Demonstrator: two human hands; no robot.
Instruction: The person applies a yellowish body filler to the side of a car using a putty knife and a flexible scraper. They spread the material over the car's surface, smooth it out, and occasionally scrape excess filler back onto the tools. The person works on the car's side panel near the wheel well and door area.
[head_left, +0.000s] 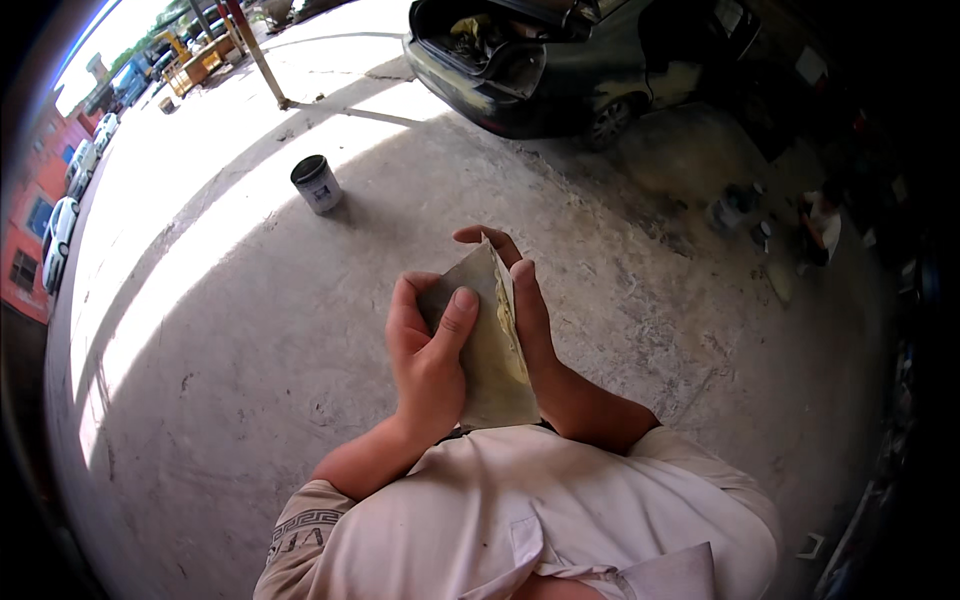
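In front of my chest, a flat grey-olive putty board (488, 375) is held tilted up. My left hand (425, 350) grips its left edge, with the thumb lying on the face. Pale yellow putty (505, 318) is smeared along the board's right side. There my right hand (532, 305) has its thumb and bent fingers around a thin pale blade (501, 265), seen nearly edge-on, that looks like a putty spreader. It meets the board along the putty; the palm side of the right hand is partly hidden.
On the concrete floor (400, 215) ahead stands a grey can (318, 185) with a dark lid. Farther off is a dark car (560, 90) with its trunk up and patchy yellowish panels. A person (822, 222) is low at the right, near containers (735, 207). A post (258, 55) rises at the far left.
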